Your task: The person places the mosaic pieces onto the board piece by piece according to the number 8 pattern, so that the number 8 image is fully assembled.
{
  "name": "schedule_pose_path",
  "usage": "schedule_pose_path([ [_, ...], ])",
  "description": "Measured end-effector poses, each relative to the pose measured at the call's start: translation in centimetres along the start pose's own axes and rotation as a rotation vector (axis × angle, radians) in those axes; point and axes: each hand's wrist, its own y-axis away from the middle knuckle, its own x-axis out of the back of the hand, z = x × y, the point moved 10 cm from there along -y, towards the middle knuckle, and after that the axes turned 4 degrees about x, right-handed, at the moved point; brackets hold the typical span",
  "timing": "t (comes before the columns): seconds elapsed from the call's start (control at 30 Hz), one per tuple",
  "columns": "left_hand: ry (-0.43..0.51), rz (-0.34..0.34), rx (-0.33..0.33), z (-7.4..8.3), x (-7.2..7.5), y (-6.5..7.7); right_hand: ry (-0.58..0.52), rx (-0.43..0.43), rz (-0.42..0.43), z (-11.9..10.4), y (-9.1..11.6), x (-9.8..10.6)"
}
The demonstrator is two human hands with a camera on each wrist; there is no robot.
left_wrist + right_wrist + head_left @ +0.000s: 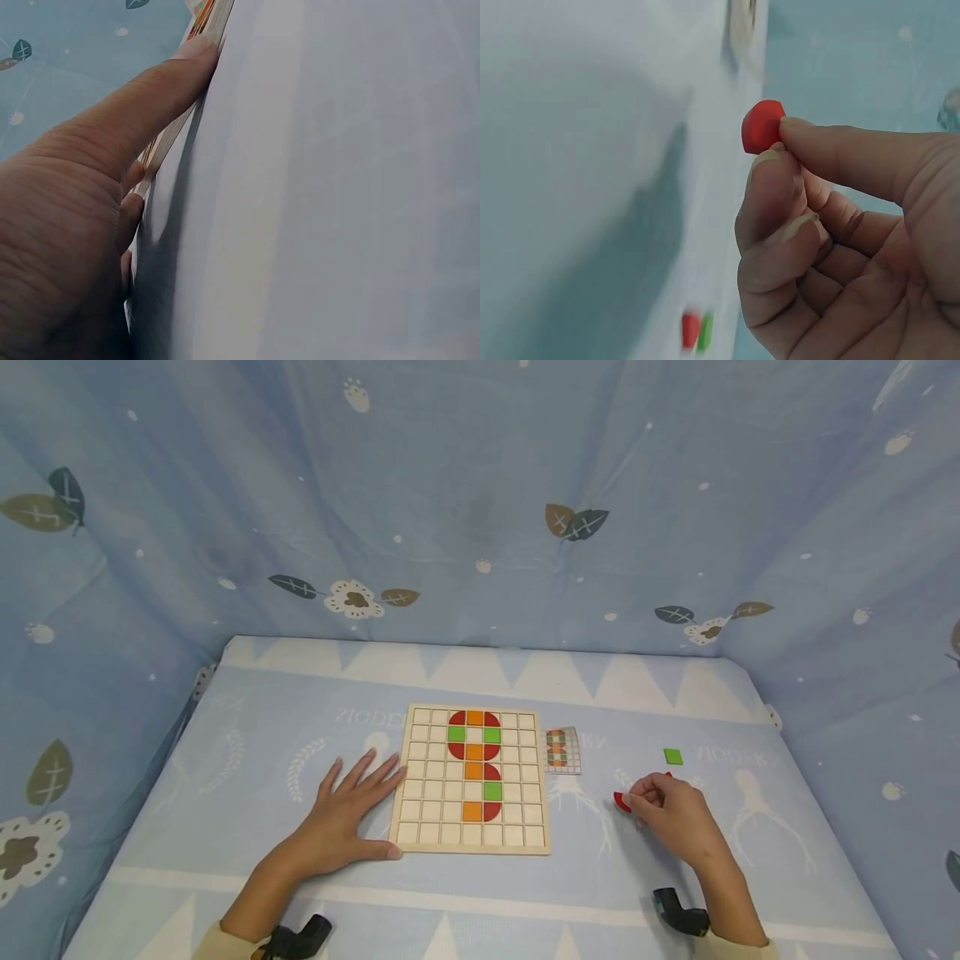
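A wooden grid board [522, 793] lies on the cloth-covered table, with red quarter-round, orange square and green square tiles set in some of its cells. My left hand [333, 827] rests at the board's left edge with fingers spread; thumb and fingertips touch the frame. To the right of the board, my right hand [678, 818] pinches a red quarter-round tile [762, 126] between thumb and index finger, held above the table. Beyond that hand lie a green square tile [672, 757] and another red tile [691, 330], mostly hidden by the hand in the head view.
A small printed pattern card [570, 752] lies against the board's right side. Blue patterned cloth [480, 527] hangs behind the table and at both sides. Each wrist wears a black camera mount [680, 912].
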Motion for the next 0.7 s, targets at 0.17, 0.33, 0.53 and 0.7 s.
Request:
schedule_pose_path([
  [0.17, -0.007, 0.004, 0.001, -0.1, -0.1, 0.0, -0.056, 0.028, -0.041, -3.6, -1.0, -2.8],
  [0.33, 0.003, 0.009, -0.002, 0.0, 0.0, 0.0, -0.114, 0.106, -0.118, -7.4, -1.6, -6.0],
  [0.53, 0.004, 0.015, -0.009, 0.0, 0.0, 0.1, -0.121, 0.290, -0.210, -13.1, -2.1, -9.7],
  [0.7, 0.001, 0.006, -0.008, -0.2, -0.1, -0.1, -0.092, 0.415, -0.287, -16.9, -2.5, -13.0],
])
